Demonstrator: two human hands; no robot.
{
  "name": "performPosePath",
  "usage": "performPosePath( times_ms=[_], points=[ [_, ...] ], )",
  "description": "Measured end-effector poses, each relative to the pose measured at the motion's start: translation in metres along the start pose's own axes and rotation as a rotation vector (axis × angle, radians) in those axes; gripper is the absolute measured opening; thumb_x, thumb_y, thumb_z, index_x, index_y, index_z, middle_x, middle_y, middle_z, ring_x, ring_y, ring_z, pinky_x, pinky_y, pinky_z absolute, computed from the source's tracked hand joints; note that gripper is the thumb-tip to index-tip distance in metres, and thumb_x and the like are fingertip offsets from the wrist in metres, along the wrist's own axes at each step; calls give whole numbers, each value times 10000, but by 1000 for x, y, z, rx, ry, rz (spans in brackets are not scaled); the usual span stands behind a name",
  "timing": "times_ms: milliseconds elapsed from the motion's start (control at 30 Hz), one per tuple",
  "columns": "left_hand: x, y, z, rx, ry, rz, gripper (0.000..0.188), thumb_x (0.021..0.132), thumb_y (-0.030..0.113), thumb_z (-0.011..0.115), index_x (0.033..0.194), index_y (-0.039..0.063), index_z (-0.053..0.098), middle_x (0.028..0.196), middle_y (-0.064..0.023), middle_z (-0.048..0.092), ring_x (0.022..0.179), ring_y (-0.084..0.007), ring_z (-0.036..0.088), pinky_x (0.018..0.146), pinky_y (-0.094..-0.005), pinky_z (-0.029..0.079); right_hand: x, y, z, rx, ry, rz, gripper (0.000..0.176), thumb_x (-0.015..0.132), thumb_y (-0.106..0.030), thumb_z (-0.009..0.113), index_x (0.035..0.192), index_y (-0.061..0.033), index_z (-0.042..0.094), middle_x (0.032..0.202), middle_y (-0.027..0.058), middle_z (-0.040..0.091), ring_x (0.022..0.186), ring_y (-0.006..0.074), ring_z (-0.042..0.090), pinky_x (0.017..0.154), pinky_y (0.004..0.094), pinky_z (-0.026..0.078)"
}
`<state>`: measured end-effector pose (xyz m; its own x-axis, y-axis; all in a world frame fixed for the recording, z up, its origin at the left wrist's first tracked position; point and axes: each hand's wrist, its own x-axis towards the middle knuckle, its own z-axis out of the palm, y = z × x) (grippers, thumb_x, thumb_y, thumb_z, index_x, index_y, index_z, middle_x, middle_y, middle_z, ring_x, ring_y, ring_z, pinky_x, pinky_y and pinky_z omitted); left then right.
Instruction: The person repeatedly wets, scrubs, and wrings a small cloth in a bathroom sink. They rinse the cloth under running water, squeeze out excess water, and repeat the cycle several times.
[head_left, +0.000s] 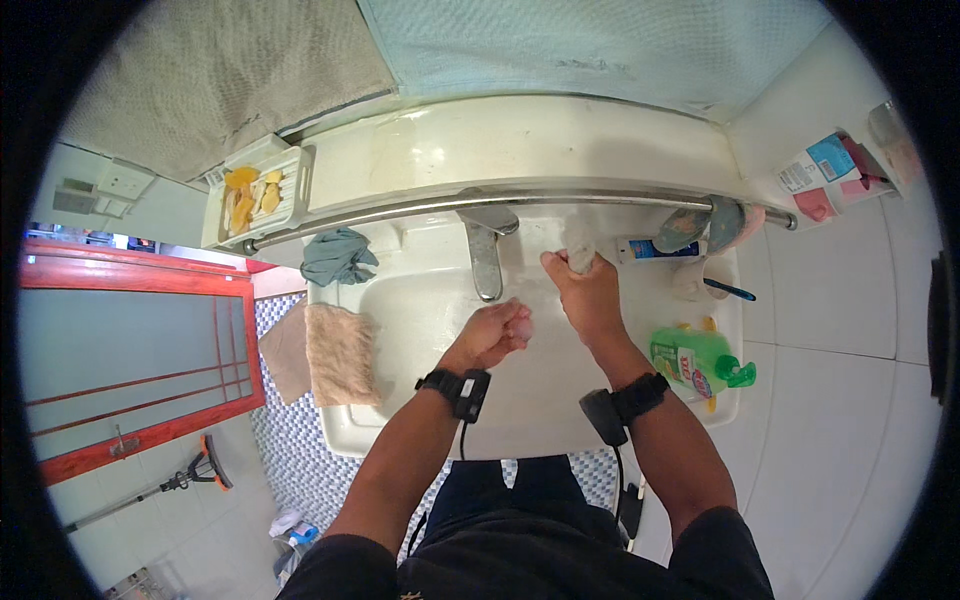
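Over the white washbasin (420, 322), my left hand (496, 330) is curled just below the spout of the metal faucet (484, 255); whether it holds anything is hidden. My right hand (585, 289) is closed around a pale, translucent object (580, 251) at the back right of the basin; its exact kind is unclear. A blue-and-white toothpaste box (660, 250) lies to the right of that hand. Both wrists wear black strapped devices.
A metal rail (420, 206) crosses above the basin's back. Left are a grey-green cloth (339, 256), a tan towel (343, 356) and a soap tray (304, 180). At right are a green pump bottle (694, 361), a cup (688, 279) with a toothbrush (729, 289), and hanging cloths (684, 229).
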<state>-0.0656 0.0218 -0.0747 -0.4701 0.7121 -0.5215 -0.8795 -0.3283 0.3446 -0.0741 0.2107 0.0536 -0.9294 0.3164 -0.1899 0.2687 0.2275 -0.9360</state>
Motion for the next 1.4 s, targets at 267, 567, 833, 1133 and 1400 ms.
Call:
performPosePath(
  times_ms=[267,567,833,1133,1400],
  points=[
    [-22,27,-39,-191,159,262,286,1083,215,402,1121,-5,581,987,-121,661,970,-258,646,897,-397,538,-15,37,-6,61,-20,123,224,882,-241,750,862,-44,647,665,-35,562,527,52,460,488,247,391],
    [-7,23,-36,555,286,378,315,1073,281,443,1164,15,585,1025,-86,664,984,-239,641,959,-408,526,-19,45,-8,125,26,221,209,867,-220,761,856,-59,627,651,-48,536,480,55,429,428,252,356],
    [1,31,-18,-112,326,182,260,1031,223,530,1170,21,617,1008,-91,652,954,-249,635,939,-380,526,-21,52,-3,108,2,216,212,865,-228,762,861,-76,614,649,-46,540,480,52,438,424,250,360],
    [-25,56,-27,-193,373,133,210,1047,214,516,1129,48,615,908,-17,602,783,-141,571,739,-319,507,-21,54,-4,123,-20,235,226,859,-237,766,867,-68,615,650,-47,545,483,49,448,429,249,365],
    [-10,42,-27,48,83,1,328,1046,228,490,1254,-15,564,1139,-148,680,1067,-262,662,972,-410,526,-20,53,-2,91,-36,234,230,857,-241,766,872,-73,609,642,-41,539,482,52,448,436,254,372]
  ],
)
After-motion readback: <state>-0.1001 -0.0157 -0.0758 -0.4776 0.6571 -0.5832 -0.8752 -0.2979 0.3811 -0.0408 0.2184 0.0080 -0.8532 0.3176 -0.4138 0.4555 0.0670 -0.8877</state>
